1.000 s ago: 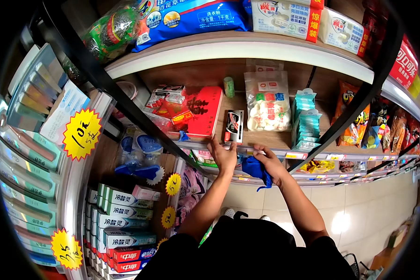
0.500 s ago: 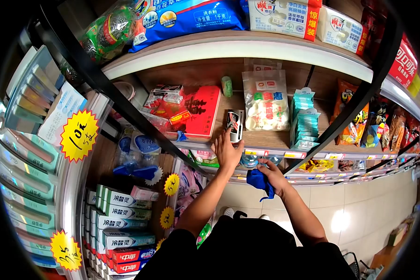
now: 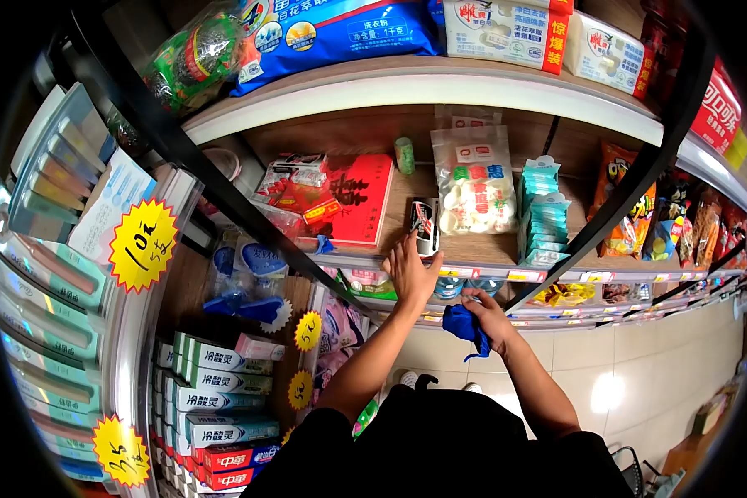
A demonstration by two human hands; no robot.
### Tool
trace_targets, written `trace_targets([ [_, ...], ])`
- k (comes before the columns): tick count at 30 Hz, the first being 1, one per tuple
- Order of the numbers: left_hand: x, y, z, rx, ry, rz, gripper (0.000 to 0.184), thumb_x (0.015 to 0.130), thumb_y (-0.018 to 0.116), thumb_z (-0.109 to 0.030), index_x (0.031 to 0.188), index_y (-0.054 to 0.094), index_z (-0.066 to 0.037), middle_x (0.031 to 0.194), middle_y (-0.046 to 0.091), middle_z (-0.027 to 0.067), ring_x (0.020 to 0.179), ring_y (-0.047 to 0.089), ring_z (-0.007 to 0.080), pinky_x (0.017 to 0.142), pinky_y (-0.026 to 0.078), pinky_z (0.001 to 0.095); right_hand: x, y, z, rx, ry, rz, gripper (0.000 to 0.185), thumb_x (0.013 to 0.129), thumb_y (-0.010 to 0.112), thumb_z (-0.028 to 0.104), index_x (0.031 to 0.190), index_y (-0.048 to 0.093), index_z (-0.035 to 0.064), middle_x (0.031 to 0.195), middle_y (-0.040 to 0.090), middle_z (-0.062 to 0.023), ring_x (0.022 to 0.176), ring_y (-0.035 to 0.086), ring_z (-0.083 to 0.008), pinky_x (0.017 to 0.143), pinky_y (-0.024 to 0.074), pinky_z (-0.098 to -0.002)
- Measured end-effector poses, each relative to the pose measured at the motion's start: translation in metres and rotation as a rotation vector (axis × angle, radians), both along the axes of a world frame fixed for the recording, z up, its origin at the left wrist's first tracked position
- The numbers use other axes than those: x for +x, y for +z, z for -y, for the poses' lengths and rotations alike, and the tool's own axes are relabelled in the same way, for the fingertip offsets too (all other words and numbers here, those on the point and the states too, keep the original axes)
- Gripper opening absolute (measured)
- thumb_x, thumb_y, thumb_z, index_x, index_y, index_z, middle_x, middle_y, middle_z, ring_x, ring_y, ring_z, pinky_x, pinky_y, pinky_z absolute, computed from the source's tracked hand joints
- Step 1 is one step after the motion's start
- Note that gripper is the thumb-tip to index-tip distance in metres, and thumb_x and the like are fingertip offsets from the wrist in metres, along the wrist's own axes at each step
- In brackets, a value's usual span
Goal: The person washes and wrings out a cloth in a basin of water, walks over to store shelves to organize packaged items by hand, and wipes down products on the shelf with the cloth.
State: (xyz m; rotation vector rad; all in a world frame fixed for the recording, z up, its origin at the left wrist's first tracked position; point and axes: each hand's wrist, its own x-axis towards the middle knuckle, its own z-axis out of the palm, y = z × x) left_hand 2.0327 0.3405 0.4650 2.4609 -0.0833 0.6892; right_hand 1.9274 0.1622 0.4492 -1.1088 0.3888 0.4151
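Note:
My left hand point(image 3: 412, 274) reaches over the shelf's front edge with its fingers stretched out. Its fingertips are at the lower end of a small black, white and red pack point(image 3: 424, 224) that lies on the wooden shelf. A crumpled blue cloth point(image 3: 465, 325) hangs from my right hand point(image 3: 491, 319), whose fingers are closed on it in front of the shelf edge. Left of the pack lies a red book-like item point(image 3: 365, 195) with dark characters. To its right is a clear bag point(image 3: 477, 183) of white round pieces, and behind it stands a small green cylinder point(image 3: 403, 156).
Teal sachets point(image 3: 542, 220) stand in a row right of the bag. A black shelf post point(image 3: 241, 212) slants across on the left. Stacked toothpaste boxes point(image 3: 224, 382) fill the lower left. Detergent point(image 3: 340, 41) lies on the shelf above. Tiled floor point(image 3: 606, 357) shows at lower right.
My left hand and the small pack have shifted slightly to the right. My right hand still holds the blue cloth in nearly the same place.

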Motion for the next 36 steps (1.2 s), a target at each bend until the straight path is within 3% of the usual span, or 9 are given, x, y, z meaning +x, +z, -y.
trace_targets([
  [8, 0.055, 0.058, -0.026, -0.218, -0.025, -0.109, 0.086, 0.082, 0.080, -0.050, 0.146, 0.045, -0.004, 0.141, 0.054, 0.0237, 0.134, 0.046, 0.0436, 0.111, 0.028, 0.0642, -0.015, -0.009, 0.011, 0.058, -0.052, 0.005, 0.036, 0.100, 0.068, 0.022, 0.130, 0.058, 0.0066, 0.112, 0.065, -0.0047, 0.103, 0.062, -0.0135, 0.088, 0.0520, -0.0275],
  [11, 0.157, 0.034, -0.045, -0.385, -0.074, 0.006, 0.072, 0.084, 0.079, -0.030, 0.143, 0.048, -0.001, 0.131, 0.062, 0.0262, 0.121, 0.062, 0.0360, 0.103, 0.048, 0.0436, -0.030, 0.010, 0.016, 0.152, -0.094, -0.014, 0.032, 0.100, 0.067, 0.024, 0.125, 0.063, 0.0050, 0.113, 0.068, -0.0056, 0.103, 0.066, -0.0161, 0.089, 0.0549, -0.0300],
  [15, 0.261, 0.007, -0.043, -0.465, -0.159, -0.064, 0.077, 0.075, 0.083, -0.025, 0.139, 0.050, 0.000, 0.133, 0.061, 0.0262, 0.122, 0.059, 0.0398, 0.104, 0.048, 0.0461, -0.056, -0.003, 0.035, 0.482, -0.168, -0.247, 0.035, 0.097, 0.069, 0.031, 0.121, 0.061, 0.0062, 0.102, 0.073, -0.0096, 0.081, 0.073, -0.0218, 0.069, 0.0616, -0.0354],
  [19, 0.316, -0.024, -0.026, -0.392, -0.102, -0.088, 0.089, 0.068, 0.089, -0.030, 0.141, 0.049, 0.001, 0.132, 0.062, 0.0273, 0.123, 0.060, 0.0407, 0.103, 0.050, 0.0469, -0.077, -0.022, 0.039, 0.627, -0.229, -0.222, 0.038, 0.098, 0.068, 0.028, 0.127, 0.058, 0.0058, 0.103, 0.073, -0.0111, 0.081, 0.073, -0.0230, 0.066, 0.0626, -0.0370],
  [24, 0.289, 0.015, -0.016, -0.343, -0.031, -0.164, 0.081, 0.069, 0.091, -0.033, 0.134, 0.055, 0.001, 0.127, 0.066, 0.0238, 0.116, 0.064, 0.0422, 0.099, 0.052, 0.0496, -0.085, -0.018, 0.039, 0.735, -0.276, -0.195, 0.046, 0.098, 0.067, 0.029, 0.136, 0.053, 0.0076, 0.113, 0.071, -0.0170, 0.090, 0.073, -0.0327, 0.076, 0.0629, -0.0433],
  [28, 0.272, 0.025, -0.015, -0.354, -0.078, -0.099, 0.057, 0.073, 0.089, -0.030, 0.113, 0.063, 0.001, 0.107, 0.073, 0.0191, 0.097, 0.072, 0.0365, 0.085, 0.056, 0.0455, -0.080, 0.005, 0.036, 0.694, -0.241, -0.157, 0.047, 0.096, 0.069, 0.029, 0.135, 0.053, 0.0072, 0.108, 0.071, -0.0164, 0.091, 0.073, -0.0329, 0.079, 0.0621, -0.0427],
  [30, 0.248, 0.038, -0.018, -0.816, -0.397, -0.057, 0.046, 0.082, 0.085, -0.025, 0.114, 0.064, 0.001, 0.104, 0.074, 0.0151, 0.093, 0.072, 0.0253, 0.082, 0.056, 0.0370, -0.078, 0.019, 0.037, 0.650, -0.221, -0.141, 0.047, 0.096, 0.071, 0.027, 0.134, 0.054, 0.0070, 0.107, 0.070, -0.0159, 0.091, 0.073, -0.0316, 0.078, 0.0621, -0.0414],
  [32, 0.162, 0.101, -0.020, -0.830, -0.537, -0.131, 0.031, 0.092, 0.078, -0.019, 0.114, 0.063, -0.001, 0.108, 0.071, 0.0072, 0.099, 0.065, 0.0133, 0.087, 0.053, 0.0309, -0.074, 0.042, 0.035, 0.448, -0.199, 0.022, 0.045, 0.094, 0.072, 0.020, 0.133, 0.055, 0.0058, 0.108, 0.069, -0.0130, 0.091, 0.073, -0.0266, 0.077, 0.0618, -0.0388],
  [36, 0.041, 0.129, -0.025, -1.189, -0.811, -0.462, 0.037, 0.096, 0.073, -0.018, 0.127, 0.060, -0.002, 0.117, 0.067, 0.0046, 0.106, 0.064, 0.0130, 0.093, 0.051, 0.0304, -0.062, 0.132, 0.012, 0.141, -0.456, 0.329, 0.045, 0.091, 0.071, 0.006, 0.133, 0.055, 0.0032, 0.113, 0.069, -0.0105, 0.098, 0.070, -0.0199, 0.085, 0.0598, -0.0350],
])
